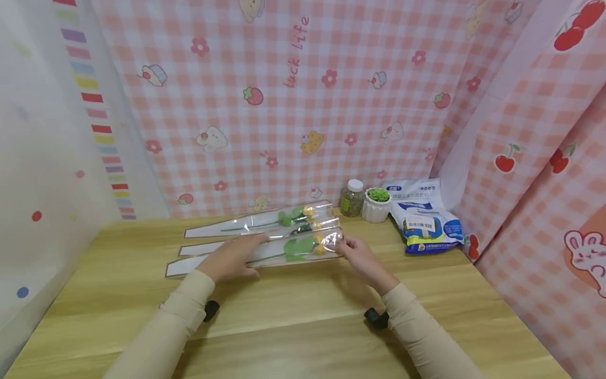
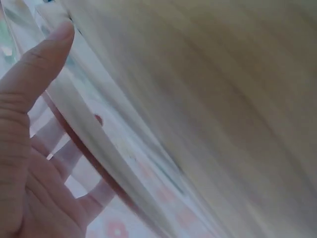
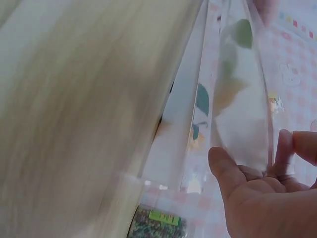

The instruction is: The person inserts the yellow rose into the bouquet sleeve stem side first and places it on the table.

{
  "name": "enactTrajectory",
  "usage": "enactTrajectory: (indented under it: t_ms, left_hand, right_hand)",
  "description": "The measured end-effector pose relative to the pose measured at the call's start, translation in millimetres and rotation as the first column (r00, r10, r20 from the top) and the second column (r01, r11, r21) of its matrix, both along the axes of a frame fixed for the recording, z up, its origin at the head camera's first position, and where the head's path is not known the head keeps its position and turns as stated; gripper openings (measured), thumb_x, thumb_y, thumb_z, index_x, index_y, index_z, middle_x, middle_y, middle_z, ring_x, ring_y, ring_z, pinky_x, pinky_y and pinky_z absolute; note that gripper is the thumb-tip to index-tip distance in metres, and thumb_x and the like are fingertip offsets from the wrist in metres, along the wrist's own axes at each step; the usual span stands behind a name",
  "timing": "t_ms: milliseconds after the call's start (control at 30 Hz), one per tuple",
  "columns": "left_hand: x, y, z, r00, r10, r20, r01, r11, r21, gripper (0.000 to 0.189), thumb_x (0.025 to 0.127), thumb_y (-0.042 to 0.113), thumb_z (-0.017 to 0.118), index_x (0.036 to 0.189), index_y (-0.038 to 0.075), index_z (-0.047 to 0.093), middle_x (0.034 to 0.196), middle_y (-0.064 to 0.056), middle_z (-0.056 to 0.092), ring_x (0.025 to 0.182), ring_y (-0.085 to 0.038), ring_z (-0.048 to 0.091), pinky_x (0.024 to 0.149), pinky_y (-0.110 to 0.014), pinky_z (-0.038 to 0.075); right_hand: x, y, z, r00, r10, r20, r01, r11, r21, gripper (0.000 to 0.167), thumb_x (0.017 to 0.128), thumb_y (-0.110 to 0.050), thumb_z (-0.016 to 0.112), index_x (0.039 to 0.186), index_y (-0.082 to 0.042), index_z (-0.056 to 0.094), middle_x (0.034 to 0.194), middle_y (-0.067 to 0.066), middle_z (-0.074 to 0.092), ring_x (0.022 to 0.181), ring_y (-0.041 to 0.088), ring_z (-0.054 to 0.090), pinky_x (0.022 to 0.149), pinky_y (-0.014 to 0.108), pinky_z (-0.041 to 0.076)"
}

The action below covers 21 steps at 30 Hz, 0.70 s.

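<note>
Three flowers with green leaves and yellow-orange blooms lie lengthwise in clear, brown-edged sleeves. The nearest wrapped flower (image 1: 299, 247) is raised slightly off the table, bloom end to the right. My right hand (image 1: 363, 259) pinches that end; in the right wrist view its thumb and fingers (image 3: 225, 171) meet the sleeve's lower edge. My left hand (image 1: 232, 258) spans the same sleeve left of the leaves, its thumb (image 2: 42, 64) at one side and its fingers partly behind the sleeve. The middle wrapped flower (image 1: 303, 229) is partly covered; the far wrapped flower (image 1: 265, 221) lies behind it.
Right of the sleeves stand a white-capped jar (image 1: 351, 200) and a small succulent in a white ribbed pot (image 1: 376, 211). Blue-and-white plastic bags (image 1: 428, 226) lie beside them. A pink checked cloth (image 1: 284, 116) hangs behind the wooden table (image 1: 293, 337).
</note>
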State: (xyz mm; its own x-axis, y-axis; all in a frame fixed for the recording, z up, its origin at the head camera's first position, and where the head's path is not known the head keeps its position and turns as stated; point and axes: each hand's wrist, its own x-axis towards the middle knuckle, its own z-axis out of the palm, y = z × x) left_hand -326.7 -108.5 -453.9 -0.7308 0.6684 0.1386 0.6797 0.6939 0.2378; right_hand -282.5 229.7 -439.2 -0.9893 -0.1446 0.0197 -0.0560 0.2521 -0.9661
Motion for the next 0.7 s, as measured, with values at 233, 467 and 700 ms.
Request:
enactTrajectory:
  t_ms: [233, 467, 700]
  left_hand:
    - [6.7, -35.9, -1.0, 0.999, 0.032, 0.013, -0.032, 0.999, -0.007, 0.072, 0.081, 0.026, 0.087, 0.143, 0.01, 0.054, 0.144, -0.016, 0.056, 0.128, -0.036, 0.056, 0.104, -0.053, 0.048]
    - [9.8, -54.7, 3.1, 0.999, 0.021, 0.03, -0.02, 0.999, -0.046, 0.062, 0.081, 0.024, 0.085, 0.135, 0.004, 0.061, 0.134, -0.014, 0.064, 0.124, -0.035, 0.059, 0.104, -0.051, 0.048]
    - [10.6, -71.4, 0.6, 0.998, 0.044, 0.048, -0.043, 0.999, -0.019, 0.061, 0.081, 0.025, 0.086, 0.133, 0.005, 0.063, 0.133, -0.013, 0.065, 0.123, -0.034, 0.06, 0.102, -0.053, 0.049]
  right_hand:
    - [-5.0, 30.1, -0.4, 0.997, 0.073, 0.025, -0.073, 0.997, -0.006, 0.026, 0.106, -0.014, 0.044, 0.097, 0.005, 0.059, 0.143, 0.024, 0.054, 0.135, 0.04, 0.05, 0.114, 0.052, 0.037]
    - [-8.8, 45.7, -1.2, 0.984, 0.159, 0.08, -0.162, 0.986, 0.04, 0.019, 0.104, -0.01, 0.049, 0.09, 0.002, 0.056, 0.151, 0.023, 0.047, 0.139, 0.04, 0.043, 0.118, 0.055, 0.03]
    - [-14.4, 56.1, -5.7, 0.97, 0.197, 0.144, -0.226, 0.947, 0.229, 0.011, 0.098, -0.009, 0.062, 0.093, 0.0, 0.063, 0.123, 0.02, 0.063, 0.112, 0.028, 0.055, 0.099, 0.042, 0.047]
